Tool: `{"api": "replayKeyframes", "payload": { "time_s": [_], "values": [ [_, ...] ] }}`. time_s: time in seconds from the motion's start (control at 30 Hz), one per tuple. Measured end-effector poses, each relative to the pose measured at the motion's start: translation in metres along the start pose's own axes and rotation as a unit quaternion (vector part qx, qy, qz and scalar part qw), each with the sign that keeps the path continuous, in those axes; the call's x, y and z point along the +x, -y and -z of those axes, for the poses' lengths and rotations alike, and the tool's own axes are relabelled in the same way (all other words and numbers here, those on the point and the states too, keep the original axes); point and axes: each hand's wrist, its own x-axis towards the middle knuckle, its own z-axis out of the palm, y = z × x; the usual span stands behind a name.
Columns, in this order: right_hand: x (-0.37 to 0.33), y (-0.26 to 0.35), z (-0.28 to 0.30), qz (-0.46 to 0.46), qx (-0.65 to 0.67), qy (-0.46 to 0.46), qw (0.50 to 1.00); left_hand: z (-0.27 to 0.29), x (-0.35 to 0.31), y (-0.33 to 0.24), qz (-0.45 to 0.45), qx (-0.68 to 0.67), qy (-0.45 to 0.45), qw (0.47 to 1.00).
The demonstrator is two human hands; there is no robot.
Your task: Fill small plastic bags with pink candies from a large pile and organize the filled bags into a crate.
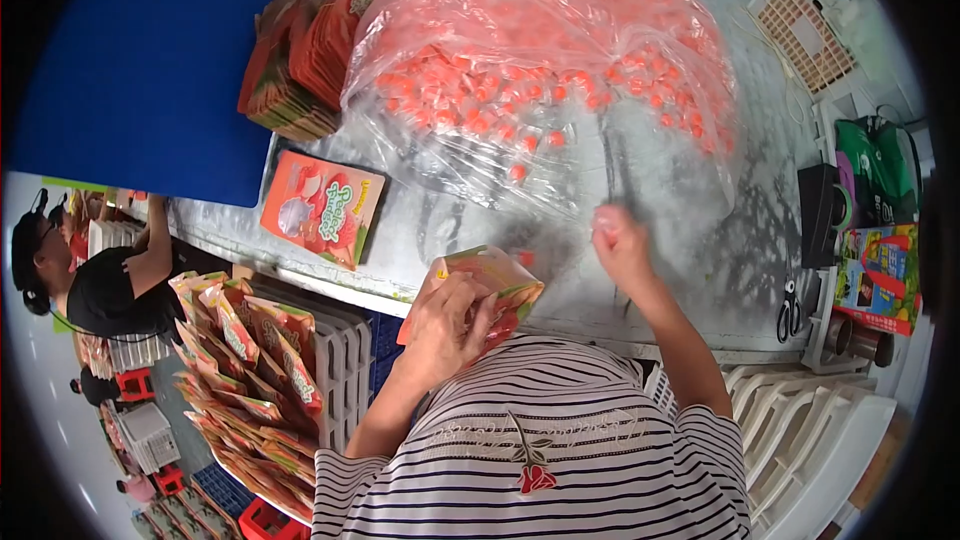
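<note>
Left hand grips pouch, right hand pinches small pieces at bag edge.

Left hand (pixel 445 325) fingers curl tight around an orange-green pouch (pixel 490 285), held open-end up just above the table edge (pixel 330 285). Right hand (pixel 620 245) fingertips are pinched narrow, apparently on something small, too blurred to tell, beside the big clear bag of orange candies (pixel 540 70). Risk: pouch mouth sits near the edge, so pieces could miss and drop off; the loose bag could spill; the flat pouch (pixel 322 207) lies near.

Grey table (pixel 690 230): clear bag of orange candies (pixel 540 70), flat pouch (pixel 322 207), pouch stack (pixel 305 50), blue sheet (pixel 150 60)
</note>
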Motion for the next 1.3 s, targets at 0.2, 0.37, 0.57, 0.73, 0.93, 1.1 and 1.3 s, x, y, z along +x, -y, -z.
{"api": "replayKeyframes", "payload": {
  "time_s": [0.2,0.37,0.57,0.73,0.93,1.1,1.3],
  "values": [
    [0.053,0.103,0.018,-0.384,0.456,0.053,0.801,0.001,-0.002,-0.001,-0.016,0.024,0.014,0.999],
    [0.052,0.143,-0.021,-0.290,0.590,0.074,0.750,-0.003,0.005,-0.008,-0.046,0.026,0.016,0.998],
    [0.042,0.142,-0.033,-0.190,0.401,0.130,0.887,-0.003,-0.007,-0.005,-0.044,0.046,0.025,0.998],
    [0.039,0.151,-0.019,-0.171,0.338,0.212,0.901,0.000,-0.002,-0.002,-0.047,0.023,0.011,0.999],
    [0.026,0.136,-0.019,-0.062,0.261,0.217,0.939,0.005,0.000,-0.006,-0.011,0.010,0.048,0.999],
    [0.023,0.129,-0.024,-0.076,0.184,0.235,0.952,-0.002,-0.001,-0.004,-0.047,-0.014,0.019,0.999],
    [0.036,0.097,-0.029,-0.057,0.085,0.172,0.980,0.039,-0.007,0.003,0.068,-0.042,-0.051,0.996]
  ]
}}
